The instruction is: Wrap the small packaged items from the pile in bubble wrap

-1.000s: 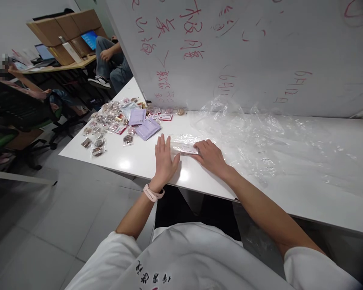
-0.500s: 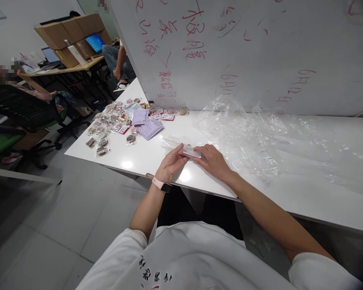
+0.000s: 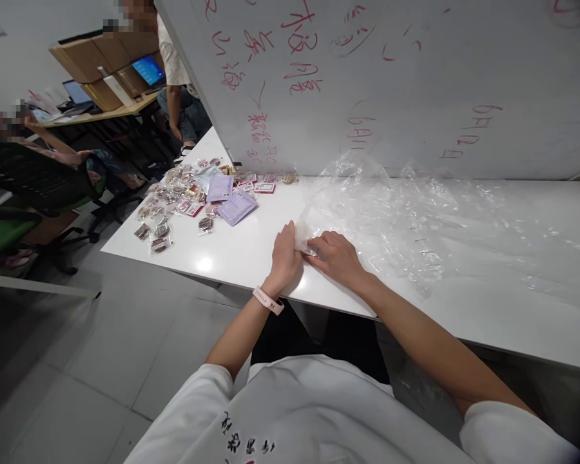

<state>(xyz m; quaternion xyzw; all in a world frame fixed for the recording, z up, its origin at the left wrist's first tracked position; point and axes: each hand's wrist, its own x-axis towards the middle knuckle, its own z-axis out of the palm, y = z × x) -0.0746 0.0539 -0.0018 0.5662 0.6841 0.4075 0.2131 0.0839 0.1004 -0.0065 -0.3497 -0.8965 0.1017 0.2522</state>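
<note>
Near the front edge of the white table (image 3: 251,258), my left hand (image 3: 286,256) is closed on a small clear plastic bag (image 3: 305,236), its back turned toward me. My right hand (image 3: 336,256) grips the right side of the same bag with bent fingers. What lies inside the bag is mostly hidden by my fingers. To the left, two lilac packets (image 3: 236,207) rest at the edge of a pile of small wrapped snacks (image 3: 174,190). Several red-and-white labelled packs (image 3: 264,187) lie behind them.
Crumpled clear plastic bags (image 3: 406,219) spread over the table's right side. A whiteboard (image 3: 391,90) with red writing stands along the back. At left, one person sits in a chair (image 3: 38,183) and another is beside a desk with cardboard boxes (image 3: 91,58).
My left hand has turned over from palm-up to back-up, bringing plastic round the labelled pack, which is now hidden. My right hand has barely moved. A person in the background has leaned into view.
</note>
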